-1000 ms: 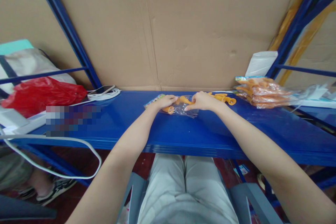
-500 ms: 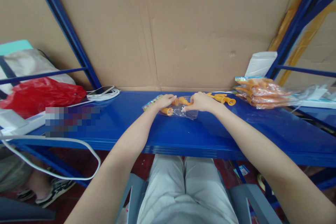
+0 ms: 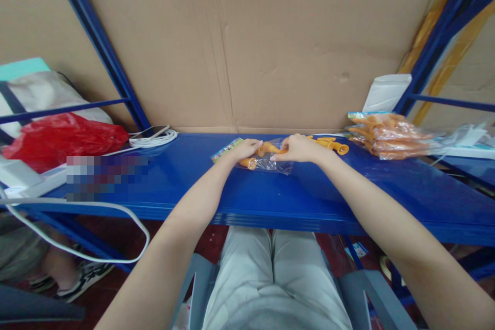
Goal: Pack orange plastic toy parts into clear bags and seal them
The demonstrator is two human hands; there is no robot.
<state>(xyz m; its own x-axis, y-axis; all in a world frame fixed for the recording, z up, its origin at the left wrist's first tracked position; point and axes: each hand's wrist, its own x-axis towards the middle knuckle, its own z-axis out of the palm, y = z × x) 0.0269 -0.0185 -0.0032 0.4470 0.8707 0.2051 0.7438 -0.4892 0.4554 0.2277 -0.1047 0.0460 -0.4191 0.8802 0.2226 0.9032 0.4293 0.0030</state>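
Note:
A clear plastic bag (image 3: 270,164) with a colourful header card (image 3: 225,150) lies on the blue shelf (image 3: 301,196). Orange plastic toy pieces (image 3: 248,163) sit in and at the bag. My left hand (image 3: 244,148) rests on the bag's left end, fingers curled on it. My right hand (image 3: 299,148) pinches an orange piece (image 3: 270,148) at the bag's mouth. More loose orange pieces (image 3: 332,145) lie just right of my right hand.
A stack of filled orange bags (image 3: 390,135) lies at the right. A phone (image 3: 150,132) with a white cable (image 3: 154,140) and a red plastic bag (image 3: 58,140) are at the left. Cardboard (image 3: 270,46) backs the shelf. Another person's shoe (image 3: 81,279) is at the lower left.
Both hands stay on the bag with only small finger movement; the orange piece under my right hand has shifted slightly in the bag's mouth.

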